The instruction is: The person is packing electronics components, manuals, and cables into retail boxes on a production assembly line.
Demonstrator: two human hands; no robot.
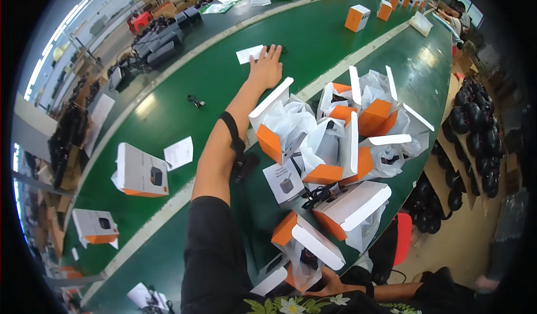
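My left hand [267,68] is stretched far out over the green conveyor belt [224,98]. Its fingers are extended over a small black cable [283,50], partly hidden by them, and a white leaflet [249,54] lies beside the thumb. Low in the view, my right hand [333,285] grips the lower end of an open white-and-orange box [318,247]; some of its fingers are hidden. Clear plastic wrap and a dark item show inside that box. Just beyond it lie another open box [352,210], a black cable bundle [320,195] and a booklet with a printed device [283,182].
Several open boxes with plastic-wrapped contents [327,146] crowd the dark green table at my right. On the belt are closed boxes [142,171], a sheet [179,153] and a small cable [195,101]. Black rounded parts [472,118] and a red chair [403,238] stand right.
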